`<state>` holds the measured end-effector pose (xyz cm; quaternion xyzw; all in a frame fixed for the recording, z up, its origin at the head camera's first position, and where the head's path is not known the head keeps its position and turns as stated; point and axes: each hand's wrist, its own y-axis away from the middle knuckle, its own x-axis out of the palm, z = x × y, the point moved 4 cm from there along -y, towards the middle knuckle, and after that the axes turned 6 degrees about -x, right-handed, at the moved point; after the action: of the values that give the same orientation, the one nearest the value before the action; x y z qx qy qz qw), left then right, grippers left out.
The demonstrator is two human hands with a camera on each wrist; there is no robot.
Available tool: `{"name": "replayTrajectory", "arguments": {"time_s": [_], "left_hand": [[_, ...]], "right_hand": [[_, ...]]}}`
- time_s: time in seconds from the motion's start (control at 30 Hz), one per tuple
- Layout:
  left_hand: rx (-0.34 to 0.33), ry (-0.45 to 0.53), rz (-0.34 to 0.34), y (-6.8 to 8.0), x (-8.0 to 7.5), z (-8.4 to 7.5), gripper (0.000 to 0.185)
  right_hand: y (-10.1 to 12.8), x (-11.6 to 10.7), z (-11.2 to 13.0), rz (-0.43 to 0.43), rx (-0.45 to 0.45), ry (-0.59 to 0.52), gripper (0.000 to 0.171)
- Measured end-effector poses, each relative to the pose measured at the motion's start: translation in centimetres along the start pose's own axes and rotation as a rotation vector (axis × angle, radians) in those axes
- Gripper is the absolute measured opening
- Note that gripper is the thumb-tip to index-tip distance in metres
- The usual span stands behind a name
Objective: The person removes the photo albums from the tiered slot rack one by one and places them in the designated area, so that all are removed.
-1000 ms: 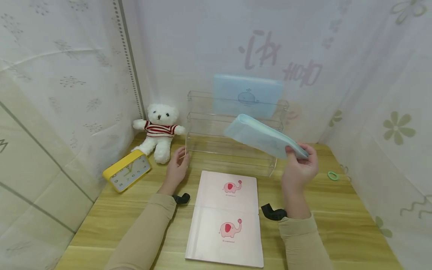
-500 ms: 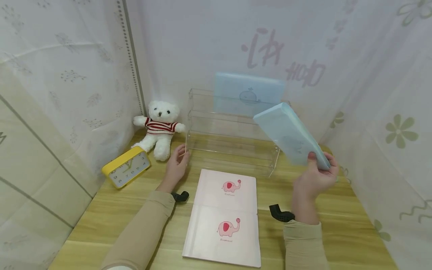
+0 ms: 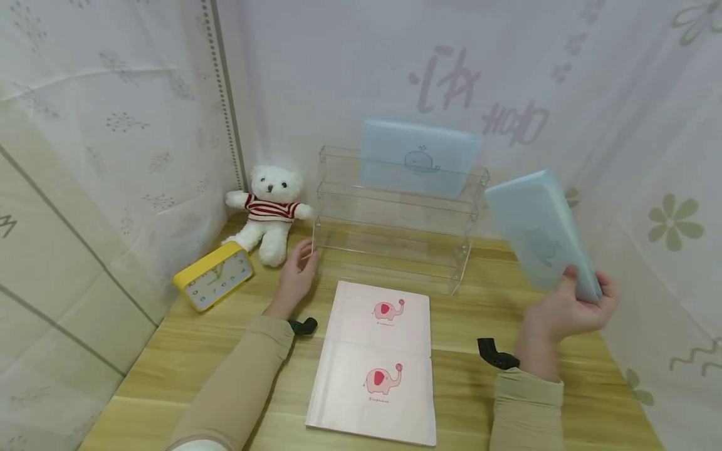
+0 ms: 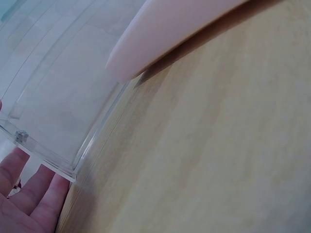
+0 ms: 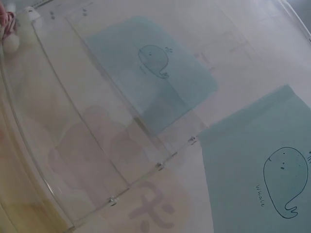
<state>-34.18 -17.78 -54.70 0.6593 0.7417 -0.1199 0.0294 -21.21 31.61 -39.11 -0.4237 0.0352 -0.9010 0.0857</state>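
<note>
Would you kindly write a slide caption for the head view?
Right hand holds a blue booklet; left hand touches the clear tiered rack.

"What reads?"
"'Whale' on the held blue folder (image 5: 257, 174), 'Elephant' on the pink books (image 3: 350, 401) (tiny print, that)."
"And the clock (image 3: 219, 277)?"
"Numerals, 7 and 6 among them."
"The curtain (image 3: 451, 81)?"
"A big character and letters starting 'HO'; I can't make out the rest."

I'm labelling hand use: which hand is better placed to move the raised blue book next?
Probably the right hand: it grips the raised blue book, while the left hand is at the left end of the clear rack.
</note>
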Motion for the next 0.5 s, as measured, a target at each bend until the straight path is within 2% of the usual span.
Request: {"name": "replayTrajectory", "arguments": {"time_s": [0.27, 0.37, 0.5], "left_hand": [[-0.008, -0.029, 0.001, 0.1, 0.1, 0.1, 0.05], [-0.007, -0.024, 0.0, 0.1, 0.0, 0.1, 0.049], [-0.008, -0.025, -0.002, 0.1, 0.0, 0.1, 0.048]], "right_hand": [[-1.7, -0.8, -1.3, -0.036, 0.06, 0.01, 0.035], [-1.9, -1.3, -2.6, -0.025, 0.125, 0.093, 0.037], [-1.9, -2.1, -4.6, 0.032, 0.221, 0.262, 0.038]]}}
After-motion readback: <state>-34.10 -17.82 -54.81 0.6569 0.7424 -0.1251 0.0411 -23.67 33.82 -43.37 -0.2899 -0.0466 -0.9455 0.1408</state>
